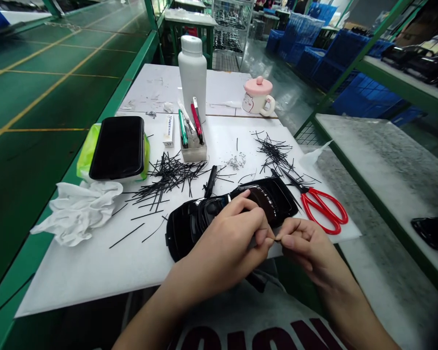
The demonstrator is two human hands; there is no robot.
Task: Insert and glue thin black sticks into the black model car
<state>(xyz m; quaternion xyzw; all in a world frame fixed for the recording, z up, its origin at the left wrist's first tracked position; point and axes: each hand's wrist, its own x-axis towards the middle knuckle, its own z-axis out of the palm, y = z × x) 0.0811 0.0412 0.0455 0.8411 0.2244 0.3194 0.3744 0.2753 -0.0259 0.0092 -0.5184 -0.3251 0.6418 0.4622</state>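
Note:
A glossy black model car lies at the table's front edge, one door swung out on its far side. In front of it, partly covering it, is my left hand, thumb and fingertips pinched together. My right hand is also closed in a pinch, its fingertips meeting the left ones. Something tiny and pale seems to be between them, too small to name. Just right of the car lie scissors with red handles. Beyond the car are loose piles of thin black strips.
At the left are a phone and crumpled white tissue. A pen holder, a white bottle and a lidded mug stand farther back. Tiny clear bits lie mid-table. A green-framed shelf stands at right.

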